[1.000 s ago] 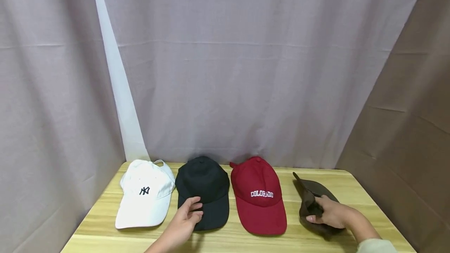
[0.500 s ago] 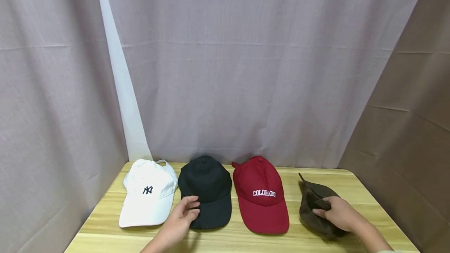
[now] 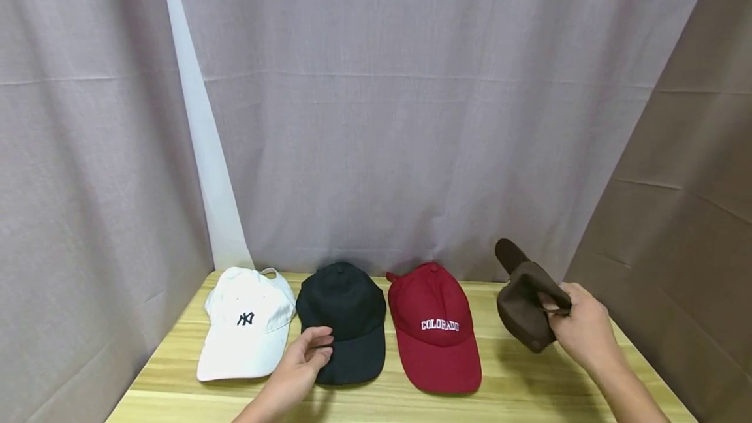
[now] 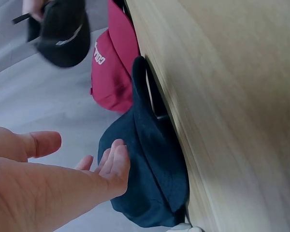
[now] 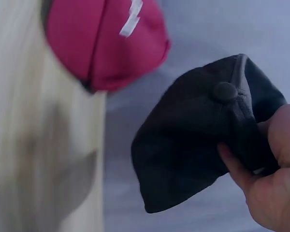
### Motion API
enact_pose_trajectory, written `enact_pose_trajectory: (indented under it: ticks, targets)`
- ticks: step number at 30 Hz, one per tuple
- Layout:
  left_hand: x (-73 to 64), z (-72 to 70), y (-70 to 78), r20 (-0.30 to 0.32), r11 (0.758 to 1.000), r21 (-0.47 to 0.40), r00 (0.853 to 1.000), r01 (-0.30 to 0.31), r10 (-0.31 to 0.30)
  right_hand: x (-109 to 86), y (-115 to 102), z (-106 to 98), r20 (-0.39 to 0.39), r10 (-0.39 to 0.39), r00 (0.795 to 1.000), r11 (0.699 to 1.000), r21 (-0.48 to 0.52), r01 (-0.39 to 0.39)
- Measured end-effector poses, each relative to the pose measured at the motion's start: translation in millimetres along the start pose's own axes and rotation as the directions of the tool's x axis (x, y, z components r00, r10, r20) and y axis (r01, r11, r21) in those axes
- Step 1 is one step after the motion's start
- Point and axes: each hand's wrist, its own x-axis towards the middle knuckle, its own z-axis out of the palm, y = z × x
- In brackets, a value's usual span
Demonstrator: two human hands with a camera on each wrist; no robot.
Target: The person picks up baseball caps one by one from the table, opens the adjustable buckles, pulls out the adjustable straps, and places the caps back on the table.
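Note:
My right hand (image 3: pixel 584 325) grips a dark brown cap (image 3: pixel 525 318) by its edge at the table's right side. It hangs in the air with its brim pointing up and to the left, its shadow on the wood below. The right wrist view shows thumb and fingers pinching the cap's fabric (image 5: pixel 183 135) near the button. My left hand (image 3: pixel 299 364) hovers by the brim of a black cap (image 3: pixel 341 305), fingers loosely bent and holding nothing. Whether its fingertips touch that cap cannot be told.
A red cap (image 3: pixel 435 325) lettered COLORADO lies right of the black one. To the left is a white cap (image 3: pixel 247 338) with a dark NY logo. All three lie in a row on the wooden table (image 3: pixel 170 403). Grey curtain (image 3: pixel 376 149) hangs behind.
The right hand has lifted the brown cap off the table, and the cap has turned so its brim points up. The left hand has stayed nearly still beside the black cap.

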Motion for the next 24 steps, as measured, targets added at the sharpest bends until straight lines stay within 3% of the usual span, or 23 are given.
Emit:
enact_pose_trajectory:
  ticks: [3, 7, 11, 15, 19, 24]
  targets:
    - [0.4, 0.6, 0.9, -0.004, 1.0, 0.004, 1.0, -0.008, 0.008, -0.2, -32.9, 5.9, -0.115, -0.088, 0.989, 0.995, 0.041, 0.093]
    - [1.2, 3.7, 2.1, -0.008, 0.999, 0.017, 0.999, -0.038, 0.038, 1.1, -75.9, 25.0, -0.248, -0.222, 0.943, 0.959, 0.119, 0.258]
    - [3.2, 8.6, 3.4, -0.009, 0.997, 0.009, 0.997, -0.075, 0.075, 4.3, -111.7, 51.6, -0.303, -0.332, 0.893, 0.902, 0.174, 0.395]
    - [5.4, 14.1, 5.5, 0.008, 0.994, -0.031, 0.994, -0.108, 0.109, 6.1, -135.9, 82.3, -0.31, -0.422, 0.852, 0.862, 0.152, 0.483]
    - [8.0, 20.6, 9.2, 0.019, 0.99, -0.055, 0.991, -0.128, 0.129, 5.2, -148.0, 106.5, -0.262, -0.465, 0.846, 0.853, 0.123, 0.507]
    - [13.3, 26.6, 16.9, 0.041, 0.988, -0.067, 0.989, -0.142, 0.145, 0.5, -154.6, 121.6, -0.191, -0.439, 0.878, 0.876, 0.124, 0.466]
